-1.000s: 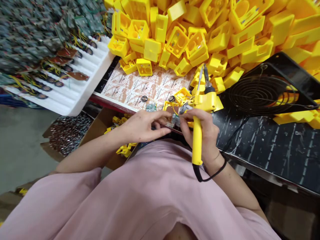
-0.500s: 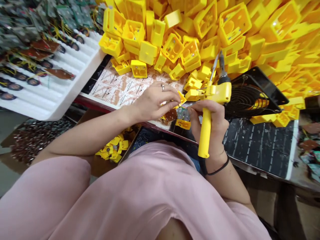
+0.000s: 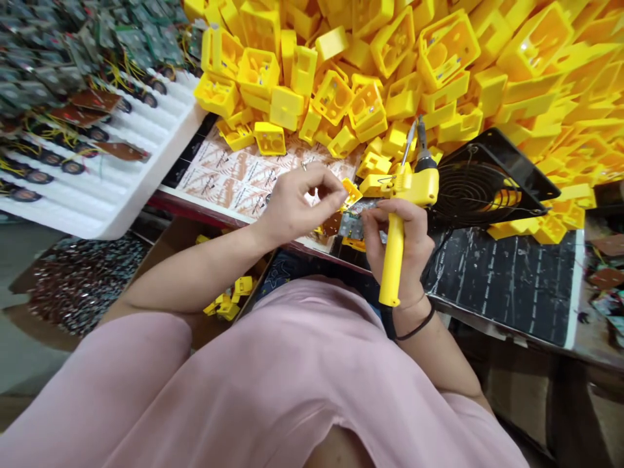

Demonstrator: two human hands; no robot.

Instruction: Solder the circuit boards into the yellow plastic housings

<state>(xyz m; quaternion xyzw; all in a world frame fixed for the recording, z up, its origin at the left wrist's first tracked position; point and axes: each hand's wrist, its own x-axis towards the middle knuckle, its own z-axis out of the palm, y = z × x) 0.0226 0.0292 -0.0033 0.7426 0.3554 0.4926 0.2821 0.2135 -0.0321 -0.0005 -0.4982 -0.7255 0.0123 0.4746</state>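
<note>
My right hand (image 3: 409,244) is wrapped around a yellow pistol-shaped soldering gun (image 3: 391,273). Its metal tips point away from me, toward the heap of yellow plastic housings (image 3: 368,107). The thumb and fingertips of that hand also come together beside a small greenish circuit board (image 3: 351,226). My left hand (image 3: 297,201) is closed, thumb against forefinger in a pinch; whatever lies between them is too small to make out. Just past those fingertips is an open yellow housing (image 3: 351,192). A brown board (image 3: 332,225) lies under the left fingers, partly hidden.
A white foam tray (image 3: 160,175) at left carries rows of boards with wires and round parts. A black fan (image 3: 480,185) stands right of the soldering gun, on a black mat (image 3: 507,279). Below the table edge are boxes with yellow pieces (image 3: 229,302) and small metallic parts (image 3: 82,279).
My left fingers have curled into a rounder pinch and the hand sits slightly further left. My right hand and the soldering gun have shifted a little left. The camera view has moved slightly.
</note>
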